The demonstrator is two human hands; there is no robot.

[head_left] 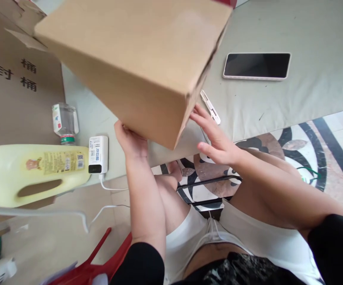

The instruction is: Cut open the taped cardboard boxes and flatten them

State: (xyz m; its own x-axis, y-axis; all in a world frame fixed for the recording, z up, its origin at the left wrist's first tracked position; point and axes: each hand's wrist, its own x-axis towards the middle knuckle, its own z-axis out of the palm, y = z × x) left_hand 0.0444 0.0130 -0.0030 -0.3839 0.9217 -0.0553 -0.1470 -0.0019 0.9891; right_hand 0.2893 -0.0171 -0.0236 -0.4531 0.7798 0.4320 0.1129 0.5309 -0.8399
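Observation:
A plain brown cardboard box [136, 51] is tilted above the table, its near corner pointing down towards me. My left hand [131, 139] holds it from beneath, and its fingers are mostly hidden by the lower face. At the box's right end, my right hand [214, 136] has its fingers stretched out, the tips touching or very near the edge, with the thumb spread apart. Just beyond those fingers lies a white box cutter-like tool [210, 107], partly covered by the box.
A phone [257, 65] lies on the pale tablecloth [317, 47] at right. To the left are a clear bottle [66, 123], a white power bank [98, 154] with a cable, a yellow jug [8, 170] and a large printed carton [20, 107]. A red stool-like object [85, 273] stands below.

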